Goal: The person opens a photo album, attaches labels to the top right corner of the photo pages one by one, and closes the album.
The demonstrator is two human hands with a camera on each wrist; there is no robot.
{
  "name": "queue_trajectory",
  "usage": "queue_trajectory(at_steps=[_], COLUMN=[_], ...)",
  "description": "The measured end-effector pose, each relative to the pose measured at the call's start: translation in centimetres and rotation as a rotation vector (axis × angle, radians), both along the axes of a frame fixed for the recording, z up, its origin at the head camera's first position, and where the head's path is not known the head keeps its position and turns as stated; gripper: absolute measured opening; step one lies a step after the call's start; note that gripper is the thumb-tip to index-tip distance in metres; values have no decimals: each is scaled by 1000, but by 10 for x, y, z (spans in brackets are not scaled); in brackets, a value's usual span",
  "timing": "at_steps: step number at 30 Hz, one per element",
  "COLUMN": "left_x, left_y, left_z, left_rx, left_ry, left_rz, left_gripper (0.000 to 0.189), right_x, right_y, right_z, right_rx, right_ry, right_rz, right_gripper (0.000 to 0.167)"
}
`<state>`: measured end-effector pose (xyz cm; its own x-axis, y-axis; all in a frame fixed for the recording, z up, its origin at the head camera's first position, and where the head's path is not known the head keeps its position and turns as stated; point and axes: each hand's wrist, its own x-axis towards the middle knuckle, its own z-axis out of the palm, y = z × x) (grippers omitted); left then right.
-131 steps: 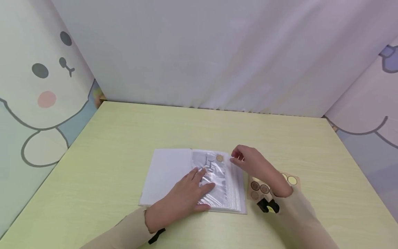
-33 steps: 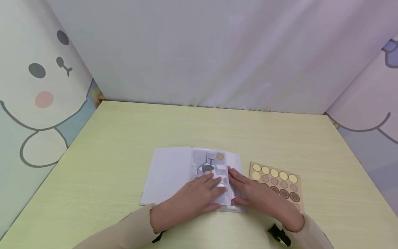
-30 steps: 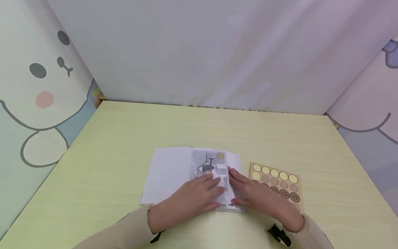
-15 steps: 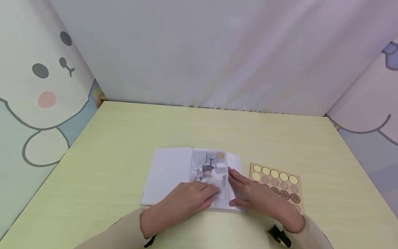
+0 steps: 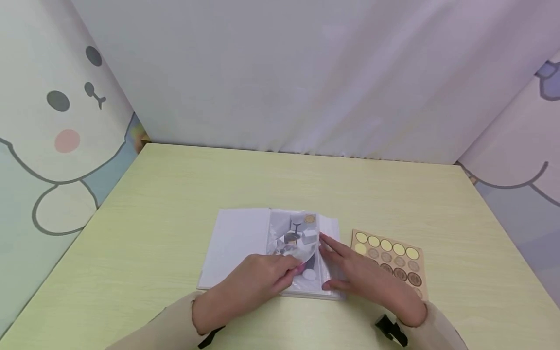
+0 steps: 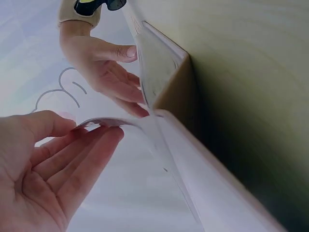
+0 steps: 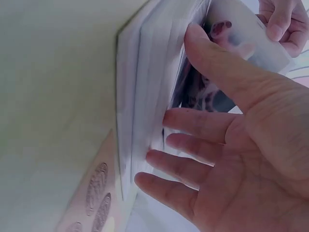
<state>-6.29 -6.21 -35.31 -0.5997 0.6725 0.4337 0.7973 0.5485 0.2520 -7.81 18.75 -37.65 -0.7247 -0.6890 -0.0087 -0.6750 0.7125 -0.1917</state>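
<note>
Head view takes in a pale curtain [image 5: 271, 82] behind a light wood-look table [image 5: 227, 177], where a white photo album [image 5: 234, 245] lies spread, its bare inner cover to the left and its sleeved pages to the right. The left hand [image 5: 251, 282] lay flat on the top page [image 5: 302, 236] about a second ago; now its grip is narrow, thumb and fingers pinching that page near the lower right and curling it up, as both wrist views bear out. The right hand [image 5: 363, 273] has stayed at the album's right side, its grip wide, thumb and fingers spread and fingertips touching the page edges. With the page bent back, part of another picture shows beneath it, which suggests the work is at parting this page from the stack. Just beside the album, partly behind the right hand, lies a tan sticker sheet [image 5: 392, 254] with rows of round stickers [image 5: 414, 279], some pale yellow and plain-looking, others darker and printed; their printing is too small to read. Smallest is a round tan sticker [image 5: 309, 218] at the page's upper right corner, its marking unreadable too; no brand is legible.
</note>
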Motion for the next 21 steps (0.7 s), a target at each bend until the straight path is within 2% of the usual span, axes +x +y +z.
queue_trajectory(at_steps=[5, 9, 14, 21], left_x=[1, 2, 4, 4], left_y=[1, 4, 9, 10], left_z=[-1, -2, -1, -1], left_rx=[-52, -114, -145, -145], left_ry=[21, 32, 32, 77], left_rz=[-19, -26, -22, 3], left_gripper=[10, 10, 10, 8], right_x=[-11, -19, -21, -24], right_y=[-3, -4, -4, -5], right_z=[-1, -2, -2, -2], right_rx=[-6, -31, -49, -83], right_ry=[-72, -101, -121, -191], right_rz=[-68, -70, -77, -89], right_gripper=[82, 90, 98, 91])
